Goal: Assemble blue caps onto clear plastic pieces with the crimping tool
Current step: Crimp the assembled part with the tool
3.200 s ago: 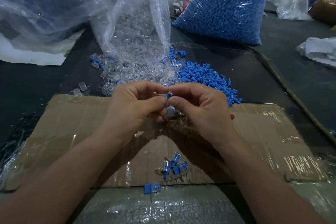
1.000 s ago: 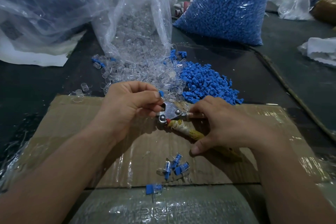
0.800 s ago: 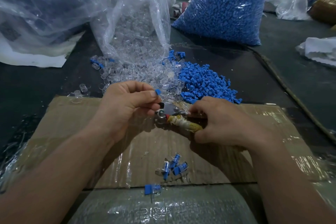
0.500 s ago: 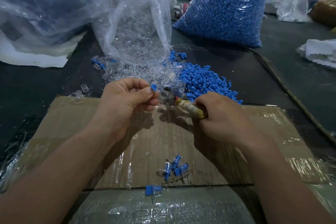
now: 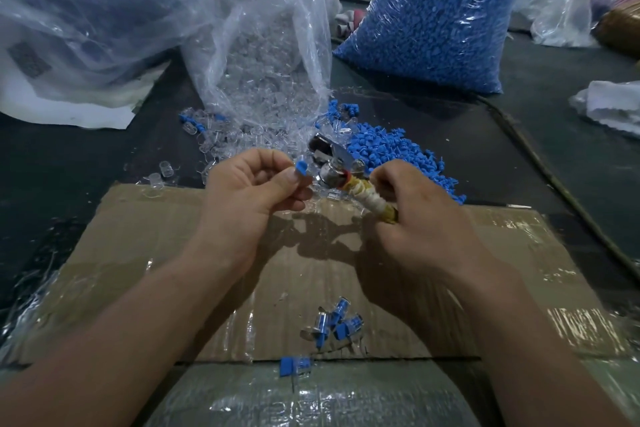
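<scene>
My left hand [image 5: 252, 191] pinches a clear plastic piece with a blue cap [image 5: 300, 169] on its top, held between thumb and forefinger. My right hand [image 5: 412, 218] grips the tape-wrapped handle of the crimping tool [image 5: 346, 177]. The tool is raised off the cardboard, and its metal head points up and left, just right of the capped piece. Loose blue caps [image 5: 391, 152] lie heaped behind the hands. Clear pieces [image 5: 249, 135] spill from an open bag. Several finished capped pieces [image 5: 337, 324] lie on the cardboard near me.
A taped cardboard sheet [image 5: 138, 253] covers the dark table. A large bag of blue caps [image 5: 436, 17] stands at the back right, and the clear-piece bag [image 5: 263, 45] sits at the back centre. More plastic bags [image 5: 86, 21] fill the left. One capped piece [image 5: 294, 365] lies at the cardboard's near edge.
My right hand took the crimping tool off the cardboard and lifted it, swinging its head up toward the capped piece. My left hand kept its pinch and rose slightly.
</scene>
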Motion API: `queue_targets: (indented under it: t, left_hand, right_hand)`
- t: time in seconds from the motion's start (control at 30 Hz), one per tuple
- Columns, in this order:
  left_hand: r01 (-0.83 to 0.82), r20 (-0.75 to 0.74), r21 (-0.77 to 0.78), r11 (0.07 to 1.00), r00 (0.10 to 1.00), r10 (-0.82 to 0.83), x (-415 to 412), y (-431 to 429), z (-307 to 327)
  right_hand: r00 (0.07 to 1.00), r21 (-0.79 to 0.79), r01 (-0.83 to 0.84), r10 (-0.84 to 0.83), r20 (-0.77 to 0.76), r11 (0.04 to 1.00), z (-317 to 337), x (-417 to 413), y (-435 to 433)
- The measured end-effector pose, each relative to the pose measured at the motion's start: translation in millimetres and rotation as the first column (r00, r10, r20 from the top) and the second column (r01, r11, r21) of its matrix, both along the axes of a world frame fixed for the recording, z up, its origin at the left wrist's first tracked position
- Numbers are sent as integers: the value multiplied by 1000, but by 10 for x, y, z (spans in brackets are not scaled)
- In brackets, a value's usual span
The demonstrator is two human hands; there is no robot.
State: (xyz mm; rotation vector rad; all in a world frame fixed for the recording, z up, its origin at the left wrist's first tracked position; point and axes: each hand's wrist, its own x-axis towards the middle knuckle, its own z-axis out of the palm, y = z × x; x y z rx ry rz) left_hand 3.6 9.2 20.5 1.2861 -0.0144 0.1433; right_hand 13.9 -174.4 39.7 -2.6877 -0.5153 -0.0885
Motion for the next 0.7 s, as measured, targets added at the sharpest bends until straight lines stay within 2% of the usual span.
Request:
queue_targets:
  t: [0.53,0.7]
  left_hand:
    - [-33,5,27,999,999,33,-42,-37,40]
    - [-72,35,100,992,997,69,-79,-52,47]
  right_hand:
    - [996,-16,-72,71,-61,997,-8,-23,53]
    - [994,20,-78,79,-73,997,19,-33,95]
